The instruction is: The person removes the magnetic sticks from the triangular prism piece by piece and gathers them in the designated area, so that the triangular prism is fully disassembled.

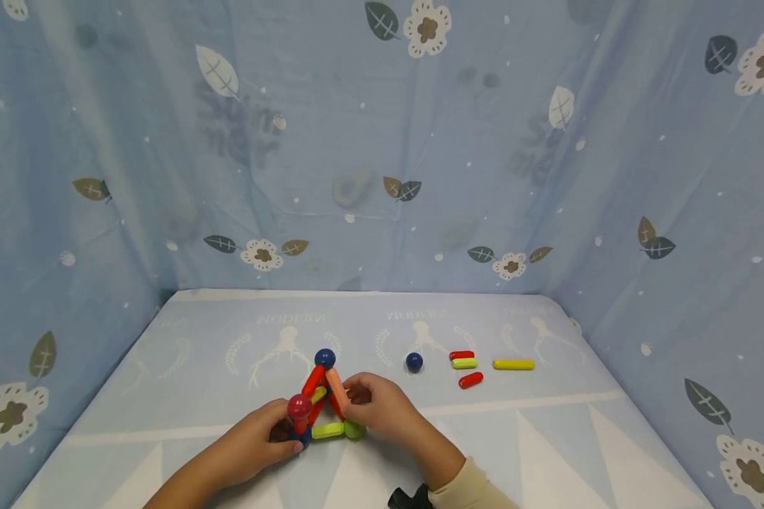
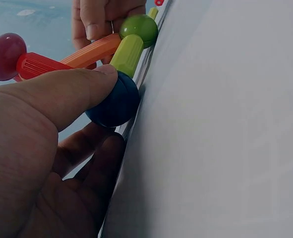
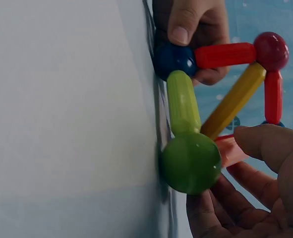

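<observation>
Blue printed cloth (image 1: 13, 283) forms the left, rear and right walls around a table (image 1: 165, 396) with a pale printed surface. Next from the left comes the left hand (image 1: 245, 438); its thumb and fingers grip the lower blue ball (image 2: 114, 106), at the near left corner of a rod-and-ball frame (image 1: 318, 395) standing on the table between both hands. A short red rod (image 3: 225, 54) rises from this ball to the red ball (image 1: 299, 406). A second red rod (image 1: 313, 382) joins the red ball to the upper blue ball (image 1: 325, 358). A yellow rod (image 3: 235, 101) slants inward from the red ball; I cannot tell where its far end seats. Along the base, a lime rod (image 1: 327, 430) connects the lower blue ball to the green ball (image 3: 191, 163). An orange rod (image 1: 337, 389) descends from the upper blue ball toward the green ball.

At the right side, the right hand (image 1: 385, 406) pinches the orange rod between thumb and fingers. Below its wrist, a black object (image 1: 409, 499) sits just beside a beige sleeve (image 1: 474, 488). Farther right lie a loose blue ball (image 1: 414, 363), a loose red rod (image 1: 461, 355) and a loose lime rod (image 1: 464, 363) side by side, a nearer red rod (image 1: 471, 380) and, rightmost, a loose yellow rod (image 1: 513, 365).
</observation>
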Tool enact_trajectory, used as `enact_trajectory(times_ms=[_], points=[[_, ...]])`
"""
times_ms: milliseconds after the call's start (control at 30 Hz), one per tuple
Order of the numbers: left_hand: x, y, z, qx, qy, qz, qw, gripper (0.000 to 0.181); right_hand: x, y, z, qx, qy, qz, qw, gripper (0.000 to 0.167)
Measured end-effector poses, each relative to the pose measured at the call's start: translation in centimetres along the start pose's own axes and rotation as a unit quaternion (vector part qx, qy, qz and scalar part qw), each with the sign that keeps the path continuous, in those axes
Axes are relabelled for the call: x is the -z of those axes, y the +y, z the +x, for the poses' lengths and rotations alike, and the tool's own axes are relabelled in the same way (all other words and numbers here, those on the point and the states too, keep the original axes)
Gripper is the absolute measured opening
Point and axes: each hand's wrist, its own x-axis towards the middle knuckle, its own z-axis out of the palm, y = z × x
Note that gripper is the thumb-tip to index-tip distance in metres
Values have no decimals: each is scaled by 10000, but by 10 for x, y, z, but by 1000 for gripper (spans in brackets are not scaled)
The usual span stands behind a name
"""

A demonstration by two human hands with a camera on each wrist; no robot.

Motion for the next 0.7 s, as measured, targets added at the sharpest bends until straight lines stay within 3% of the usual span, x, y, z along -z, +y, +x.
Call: enact_trajectory(times_ms=[300,700], points=[[-2,-2,-2,-37,-23,-74,10000,40,-13,5,1,120,-347,-91,9993,31],[0,-2,-1,-47,-46,-32,10000,40,-13,2,-2,297,-31,-331,9990,30]])
